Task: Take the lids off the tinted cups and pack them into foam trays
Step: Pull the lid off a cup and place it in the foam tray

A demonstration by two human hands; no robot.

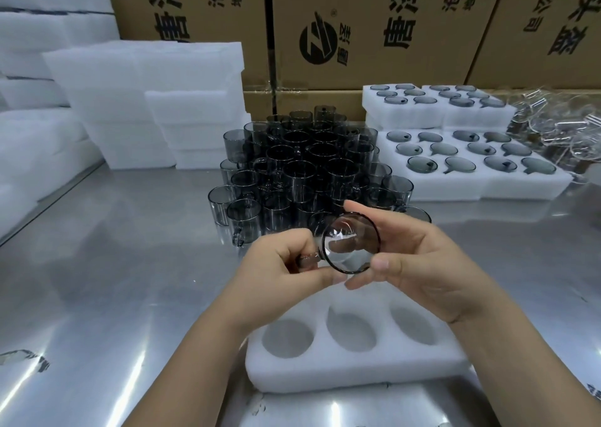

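Note:
A tinted glass cup [350, 247] lies on its side in the air, its round mouth or base facing me. My right hand [419, 264] holds it by the rim between thumb and fingers. My left hand [283, 264] pinches the cup's handle at its left side. Right below the hands lies a white foam tray [354, 371] with three round holes showing, all without cups. Behind the hands stands a stacked pile of several tinted cups [305, 169].
Filled foam trays [471, 179] with tinted cups sit at the back right, beside a heap of clear glass pieces [559, 130]. Stacks of white foam [146, 101] stand at the left. Cardboard boxes [374, 26] wall off the back. The tabletop is shiny metal [113, 264].

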